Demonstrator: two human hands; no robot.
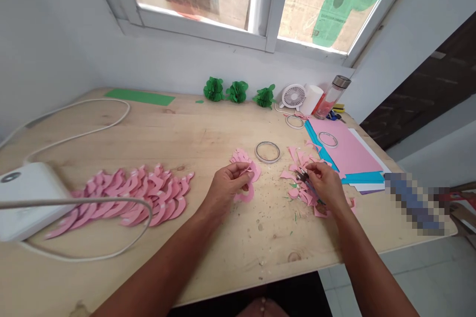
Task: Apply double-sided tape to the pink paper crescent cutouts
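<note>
My left hand is closed in a pinch on a pink paper piece with a curved edge. More pink cut pieces lie just behind it, and a curved one shows below its fingertips. To the right, my right hand is held over a heap of pink paper scraps, thumb and fingers pressed together. Whatever is in that pinch is too small to make out. A dark tool, perhaps scissors, shows beside and under these fingers, partly hidden.
Curved pink paper pieces overlap in a pile at left, beside a white device with a cable. Tape rolls, green paper honeycomb shapes, a small fan, a bottle and pink sheets stand or lie farther back.
</note>
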